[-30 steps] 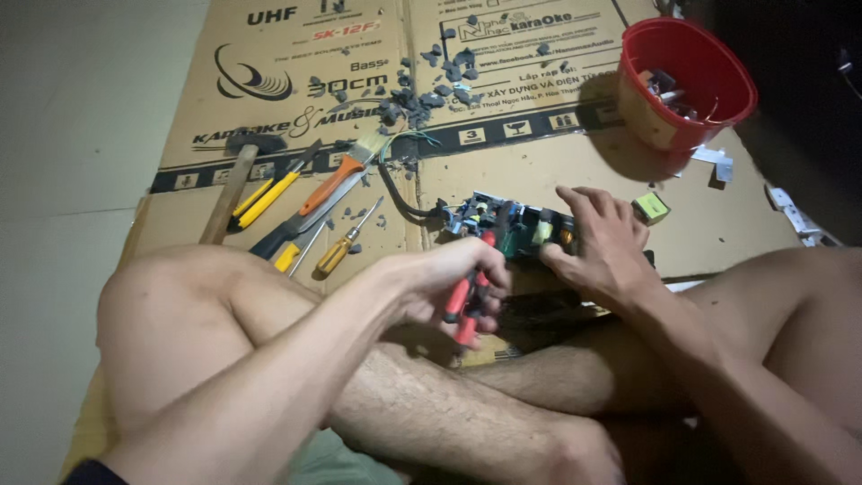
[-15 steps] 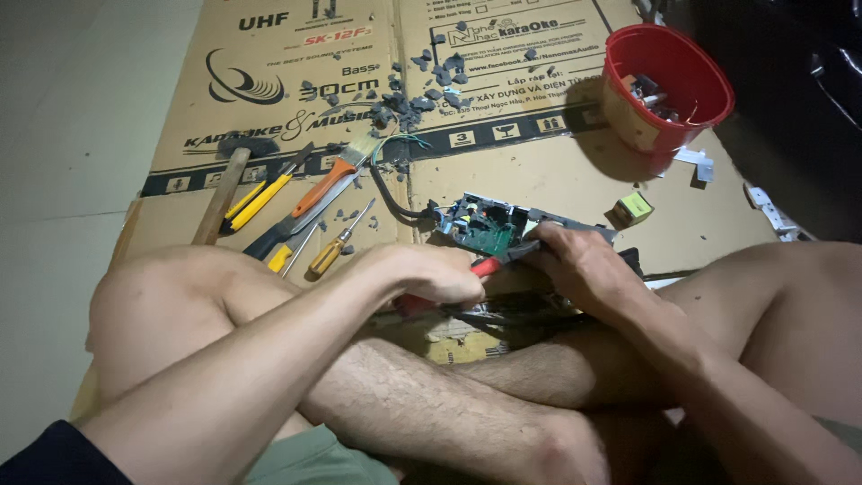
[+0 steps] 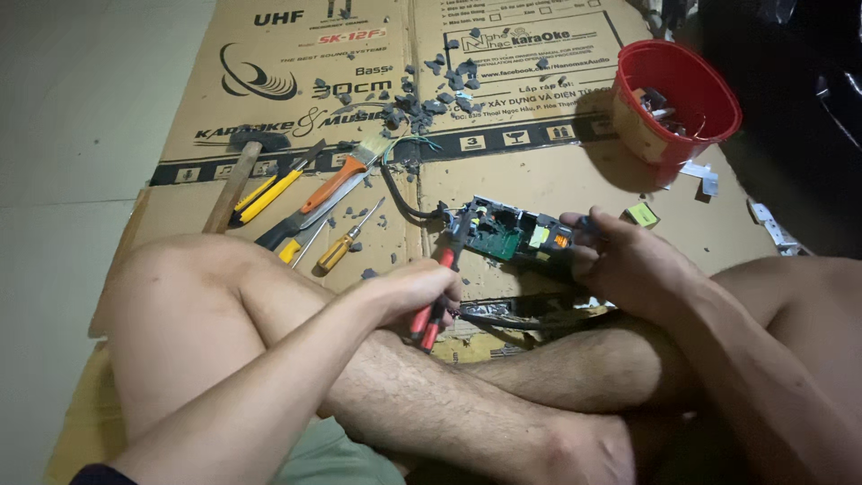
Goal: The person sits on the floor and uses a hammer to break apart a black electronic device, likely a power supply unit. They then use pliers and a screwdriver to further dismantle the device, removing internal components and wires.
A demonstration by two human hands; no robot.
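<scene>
Red pliers (image 3: 437, 296) and circuit board (image 3: 503, 235) in hands

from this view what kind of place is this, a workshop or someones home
Probably a home floor used as a makeshift repair spot, not a fitted workshop. The person sits cross-legged on flattened cardboard laid over floor tiles, with screwdrivers loose beside them and a red plastic tub of parts.

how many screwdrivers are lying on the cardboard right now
2, I think: an orange-handled screwdriver beside the left knee, and a yellow-handled screwdriver by the hammer. Others may hide among the tools.
</scene>
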